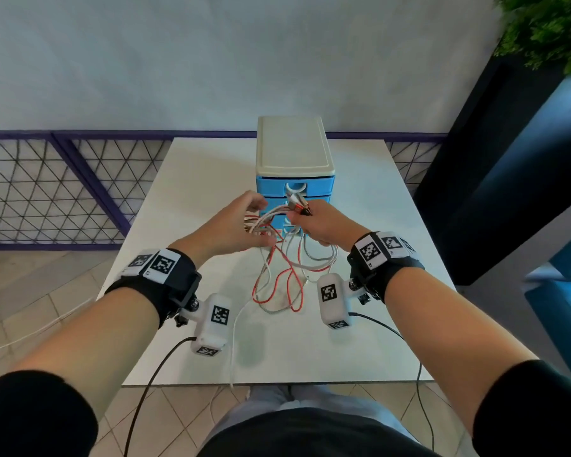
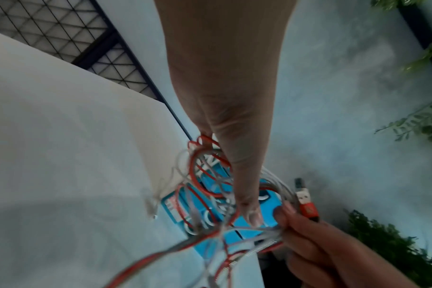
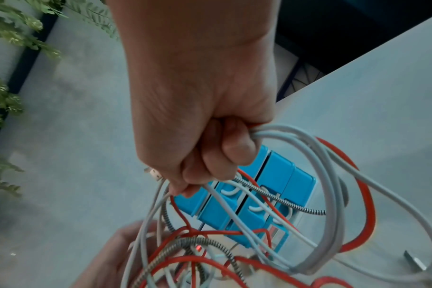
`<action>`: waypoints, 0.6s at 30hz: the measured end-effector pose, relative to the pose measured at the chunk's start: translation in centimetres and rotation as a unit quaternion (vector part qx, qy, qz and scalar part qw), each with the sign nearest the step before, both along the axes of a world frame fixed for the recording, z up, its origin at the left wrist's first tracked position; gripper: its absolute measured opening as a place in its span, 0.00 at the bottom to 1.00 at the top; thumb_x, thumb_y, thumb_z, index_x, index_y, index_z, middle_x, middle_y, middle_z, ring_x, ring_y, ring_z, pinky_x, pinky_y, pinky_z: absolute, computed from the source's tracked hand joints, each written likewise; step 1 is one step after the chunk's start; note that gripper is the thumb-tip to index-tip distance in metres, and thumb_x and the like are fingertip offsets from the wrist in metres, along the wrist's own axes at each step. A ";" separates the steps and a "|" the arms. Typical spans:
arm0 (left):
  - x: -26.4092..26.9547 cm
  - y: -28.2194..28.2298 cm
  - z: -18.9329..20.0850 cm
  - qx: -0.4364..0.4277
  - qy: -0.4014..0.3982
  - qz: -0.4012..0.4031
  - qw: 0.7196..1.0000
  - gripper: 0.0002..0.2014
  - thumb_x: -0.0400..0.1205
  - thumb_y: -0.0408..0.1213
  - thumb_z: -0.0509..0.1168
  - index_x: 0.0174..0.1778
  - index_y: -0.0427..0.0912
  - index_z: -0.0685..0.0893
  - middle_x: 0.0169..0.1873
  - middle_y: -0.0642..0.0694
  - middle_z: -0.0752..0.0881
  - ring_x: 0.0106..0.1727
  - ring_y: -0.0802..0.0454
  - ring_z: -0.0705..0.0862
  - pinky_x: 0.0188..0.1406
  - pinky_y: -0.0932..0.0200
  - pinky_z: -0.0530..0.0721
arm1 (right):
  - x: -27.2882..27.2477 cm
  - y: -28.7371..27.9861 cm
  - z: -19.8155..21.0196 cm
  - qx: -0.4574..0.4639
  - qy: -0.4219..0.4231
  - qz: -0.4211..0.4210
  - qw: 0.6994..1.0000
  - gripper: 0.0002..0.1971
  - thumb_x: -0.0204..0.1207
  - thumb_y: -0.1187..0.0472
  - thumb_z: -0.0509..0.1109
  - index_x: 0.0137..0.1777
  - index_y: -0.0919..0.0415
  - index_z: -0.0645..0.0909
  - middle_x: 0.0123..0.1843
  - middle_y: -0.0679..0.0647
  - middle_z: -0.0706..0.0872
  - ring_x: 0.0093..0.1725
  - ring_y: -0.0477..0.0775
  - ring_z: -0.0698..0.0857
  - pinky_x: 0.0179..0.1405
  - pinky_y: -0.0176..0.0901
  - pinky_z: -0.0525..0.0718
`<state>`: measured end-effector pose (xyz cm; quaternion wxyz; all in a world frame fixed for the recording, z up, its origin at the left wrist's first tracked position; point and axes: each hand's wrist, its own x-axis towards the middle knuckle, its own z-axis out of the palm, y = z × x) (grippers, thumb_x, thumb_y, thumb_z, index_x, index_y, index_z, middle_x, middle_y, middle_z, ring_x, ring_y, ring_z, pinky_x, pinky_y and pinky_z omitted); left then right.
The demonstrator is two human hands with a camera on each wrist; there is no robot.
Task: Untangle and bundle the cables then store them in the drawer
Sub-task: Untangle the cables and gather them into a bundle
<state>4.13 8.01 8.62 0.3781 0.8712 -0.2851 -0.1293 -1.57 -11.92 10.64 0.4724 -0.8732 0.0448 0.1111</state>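
Right hand (image 1: 323, 222) raised above the table (image 1: 185, 179), fingers curled tight in a fist round a gathered bunch of cables (image 1: 284, 278); plug ends, one red (image 2: 308, 209), stick up out of the grip beside the thumb. Left hand (image 1: 231, 225) level with it and just beside, fingers spread loosely, red and white loops threaded over and between them; thumb extended toward the right hand's fingers. How firmly the left hand grips, I cannot tell. Both forearms reach forward, wrists banded in black straps carrying white marker blocks. Cable tangle hangs from both hands, red, white and a braided grey strand, lowest loops near or on the tabletop. Blue drawer unit (image 1: 295, 179) with cream top stands on the white table directly behind the hands, drawers closed. Room: pale wall, purple-framed mesh railing (image 1: 63, 189) to the left, greenery (image 1: 548, 28) upper right, tiled floor.
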 end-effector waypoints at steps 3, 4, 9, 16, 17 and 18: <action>0.0 1.7 -1.4 0.033 -0.035 -0.021 0.999 0.24 0.68 0.42 0.80 0.54 0.51 0.75 0.48 0.60 0.81 0.49 0.62 0.80 0.46 0.73 0.75 | 0.1 -1.2 -0.2 -0.011 -0.005 -0.055 0.998 0.16 0.83 0.53 0.62 0.34 0.57 0.69 0.23 0.50 0.64 0.19 0.47 0.60 0.17 0.36 0.60; 0.0 2.1 -2.0 0.033 -0.058 -0.020 0.998 0.20 0.69 0.39 0.79 0.52 0.49 0.78 0.46 0.57 0.83 0.47 0.58 0.80 0.47 0.71 0.75 | 0.2 -1.4 -0.2 -0.021 -0.003 -0.068 0.997 0.16 0.83 0.54 0.61 0.34 0.57 0.69 0.24 0.51 0.64 0.20 0.48 0.60 0.17 0.36 0.60; 1.2 3.1 -3.1 0.042 -0.144 0.017 0.988 0.07 0.76 0.36 0.73 0.48 0.39 0.87 0.49 0.45 0.87 0.51 0.45 0.84 0.52 0.55 0.78 | 0.3 -2.1 -0.5 -0.078 0.004 -0.086 0.993 0.13 0.83 0.54 0.60 0.38 0.59 0.75 0.26 0.52 0.68 0.21 0.50 0.65 0.17 0.37 0.64; 2.1 2.8 -3.7 -0.019 -0.128 0.198 0.972 0.06 0.76 0.36 0.70 0.44 0.37 0.89 0.51 0.43 0.83 0.54 0.47 0.81 0.56 0.53 0.80 | 0.1 -3.2 -1.4 -0.178 -0.016 -0.088 0.980 0.15 0.84 0.53 0.59 0.45 0.63 0.79 0.29 0.50 0.74 0.26 0.47 0.72 0.23 0.37 0.69; 2.1 2.4 -3.8 -0.002 -0.120 0.204 0.972 0.06 0.76 0.35 0.69 0.44 0.37 0.88 0.50 0.42 0.83 0.54 0.46 0.81 0.56 0.52 0.80 | 0.1 -3.0 -1.4 -0.182 -0.015 -0.086 0.979 0.15 0.84 0.53 0.59 0.45 0.64 0.78 0.29 0.50 0.74 0.26 0.47 0.72 0.23 0.37 0.69; 2.0 2.1 -3.9 0.022 -0.122 0.196 0.973 0.06 0.76 0.35 0.68 0.44 0.37 0.88 0.51 0.41 0.82 0.55 0.44 0.81 0.56 0.53 0.80 | 0.2 -2.8 -1.3 -0.184 -0.013 -0.083 0.979 0.15 0.85 0.53 0.58 0.45 0.64 0.78 0.29 0.51 0.74 0.25 0.47 0.72 0.22 0.35 0.70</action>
